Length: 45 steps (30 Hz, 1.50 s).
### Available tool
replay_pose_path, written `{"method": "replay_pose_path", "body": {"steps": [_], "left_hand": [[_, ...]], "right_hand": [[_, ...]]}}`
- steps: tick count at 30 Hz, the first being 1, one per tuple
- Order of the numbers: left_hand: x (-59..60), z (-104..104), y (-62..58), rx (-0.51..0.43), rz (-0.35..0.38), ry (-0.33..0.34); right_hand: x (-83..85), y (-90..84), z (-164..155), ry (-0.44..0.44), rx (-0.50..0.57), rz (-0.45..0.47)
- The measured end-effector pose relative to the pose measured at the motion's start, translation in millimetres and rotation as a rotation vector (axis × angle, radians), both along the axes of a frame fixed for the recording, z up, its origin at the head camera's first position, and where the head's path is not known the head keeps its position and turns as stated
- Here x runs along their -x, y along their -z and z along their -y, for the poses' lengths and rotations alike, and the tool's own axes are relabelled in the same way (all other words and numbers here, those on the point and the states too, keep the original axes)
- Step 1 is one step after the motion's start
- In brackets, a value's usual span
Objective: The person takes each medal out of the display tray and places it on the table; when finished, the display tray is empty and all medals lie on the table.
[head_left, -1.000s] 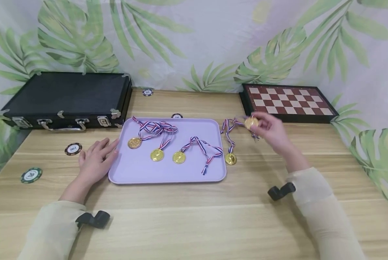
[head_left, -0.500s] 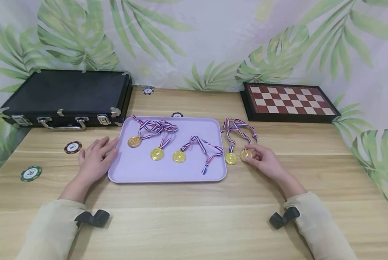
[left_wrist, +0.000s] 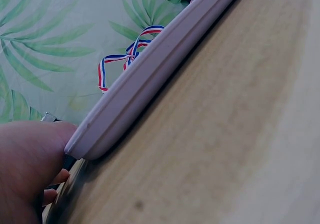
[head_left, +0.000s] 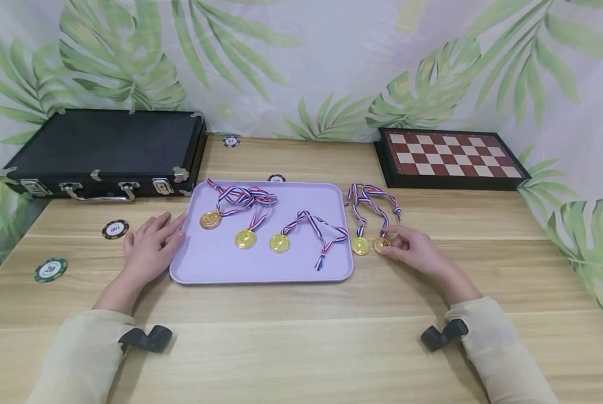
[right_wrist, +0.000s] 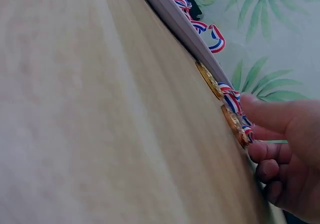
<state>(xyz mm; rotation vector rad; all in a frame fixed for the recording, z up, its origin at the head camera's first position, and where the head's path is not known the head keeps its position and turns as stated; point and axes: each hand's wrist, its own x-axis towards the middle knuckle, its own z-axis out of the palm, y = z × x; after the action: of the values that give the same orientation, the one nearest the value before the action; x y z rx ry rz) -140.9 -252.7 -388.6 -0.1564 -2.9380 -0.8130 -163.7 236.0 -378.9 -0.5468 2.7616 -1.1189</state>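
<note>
A lilac tray (head_left: 220,269) lies on the table, with several gold medals on striped red, white and blue ribbons. My left hand (head_left: 152,247) rests on the wood, relaxed fingers along the tray's left edge; in the left wrist view the thumb (left_wrist: 65,131) meets its rim. Right of the tray, my right hand (head_left: 420,255) holds a medal (head_left: 380,245) between thumb and fingertips, low at the tabletop. Another medal (head_left: 360,246) lies just left of it, by the tray's edge. Their ribbons (head_left: 364,196) run back over the table. In the right wrist view, the held medal (right_wrist: 233,126) lies nearly flat.
A black case (head_left: 104,151) with metal latches stands at the back left. A chessboard box (head_left: 453,160) is at the back right. Poker chips lie about, among them a green chip (head_left: 51,270) and a black chip (head_left: 115,229). A leaf-print cloth (head_left: 306,56) hangs behind.
My right hand has brought a medal down toward me, beside the other one, its ribbon now spread behind. Since half a second ago that medal has tilted slightly. My left hand stays put.
</note>
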Motion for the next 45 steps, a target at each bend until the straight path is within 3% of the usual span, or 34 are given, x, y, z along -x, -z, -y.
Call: {"method": "replay_pose_path", "body": {"steps": [5, 8, 11, 15, 19, 25, 29, 35, 45], "left_hand": [[0.4, 0.7, -0.3, 0.000, -0.005, 0.003], [0.6, 0.5, -0.4, 0.000, -0.005, 0.006], [0.5, -0.2, 0.2, 0.003, -0.003, 0.009], [0.2, -0.6, 0.6, -0.003, -0.019, 0.003], [-0.7, 0.4, 0.7, -0.007, -0.020, 0.001], [-1.2, 0.8, 0.1, -0.005, -0.015, 0.000], [-0.4, -0.1, 0.3, -0.005, -0.017, 0.001], [1.3, -1.4, 0.8, -0.006, -0.018, 0.004], [1.6, -0.4, 3.0, -0.006, -0.003, 0.008]], "right_hand": [[-1.0, -29.4, 23.7, -0.037, 0.074, -0.050], [-2.3, -48.3, 55.6, -0.126, 0.138, -0.093], [-2.1, -54.9, 89.9, -0.233, 0.206, -0.089], [-0.1, -45.7, 130.0, -0.293, 0.200, -0.047], [2.3, -28.9, 157.9, -0.293, 0.084, -0.010], [8.6, -8.1, 177.4, -0.202, -0.207, -0.102], [6.7, 0.2, 180.1, -0.134, -0.308, -0.159], [3.5, 4.9, 179.9, -0.111, -0.307, -0.234], [-9.3, 5.1, 185.0, -0.231, -0.096, -0.187]]}}
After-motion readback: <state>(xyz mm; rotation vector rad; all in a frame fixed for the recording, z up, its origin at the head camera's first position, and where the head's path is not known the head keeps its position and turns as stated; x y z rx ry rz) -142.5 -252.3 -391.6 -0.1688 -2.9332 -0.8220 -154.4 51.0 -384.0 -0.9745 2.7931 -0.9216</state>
